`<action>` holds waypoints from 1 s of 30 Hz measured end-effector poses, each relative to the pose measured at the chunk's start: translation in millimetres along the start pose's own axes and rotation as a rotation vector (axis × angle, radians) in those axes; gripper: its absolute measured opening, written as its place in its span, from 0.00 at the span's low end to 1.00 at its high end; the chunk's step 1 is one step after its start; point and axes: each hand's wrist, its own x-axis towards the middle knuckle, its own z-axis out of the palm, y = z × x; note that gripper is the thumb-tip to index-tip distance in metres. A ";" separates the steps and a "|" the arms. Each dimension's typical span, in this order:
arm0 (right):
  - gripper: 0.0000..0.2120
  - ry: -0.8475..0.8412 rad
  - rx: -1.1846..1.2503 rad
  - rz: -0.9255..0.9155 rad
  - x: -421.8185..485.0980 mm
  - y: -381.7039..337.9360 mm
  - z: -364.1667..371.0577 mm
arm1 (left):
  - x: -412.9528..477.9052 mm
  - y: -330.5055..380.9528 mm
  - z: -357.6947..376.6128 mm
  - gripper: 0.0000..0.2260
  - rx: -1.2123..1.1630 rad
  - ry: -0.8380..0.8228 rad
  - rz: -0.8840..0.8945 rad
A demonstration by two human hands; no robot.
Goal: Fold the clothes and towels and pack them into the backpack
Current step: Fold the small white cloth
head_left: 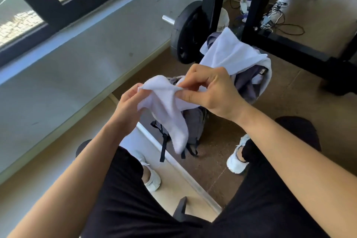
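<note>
I hold a small white towel (168,110) in the air above my knees. My left hand (128,105) grips its left edge, and my right hand (210,91) pinches its top edge between thumb and fingers. The rest of the cloth hangs down in front of a grey backpack (195,125) that stands on the floor between my feet, its black straps dangling. Behind the backpack lies a heap with a larger white towel (229,54) draped over a dark grey garment (249,83).
A black weight plate (188,33) on a steel bar leans by the wall on the left. A black rack frame (270,36) stands behind the heap, with cables (280,17) on the floor beyond. My white shoes (236,162) rest on brown flooring.
</note>
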 end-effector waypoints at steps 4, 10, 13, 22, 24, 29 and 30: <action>0.04 -0.078 -0.025 0.056 -10.7 -1.2 40.2 | -23.1 3.3 -16.8 0.08 0.067 0.236 0.017; 0.15 -0.349 0.141 0.389 -23.3 30.2 76.5 | -45.9 -9.0 -14.2 0.11 0.117 0.310 0.067; 0.18 -0.435 0.259 0.523 -36.2 61.3 93.1 | -53.7 -20.8 -17.6 0.09 0.132 0.305 0.087; 0.12 -0.740 0.066 0.678 -53.4 133.0 122.1 | -60.9 -14.8 -67.6 0.07 0.414 0.543 0.132; 0.12 -0.827 0.029 0.685 -56.6 137.2 125.1 | -54.7 -12.2 -87.9 0.06 0.407 0.638 0.132; 0.12 -0.999 -0.461 0.660 -60.9 163.8 114.3 | -45.9 -16.3 -141.2 0.10 0.196 0.990 0.045; 0.14 -0.989 -0.539 0.683 -63.3 167.2 108.6 | -46.3 -18.9 -148.1 0.11 0.129 1.029 0.027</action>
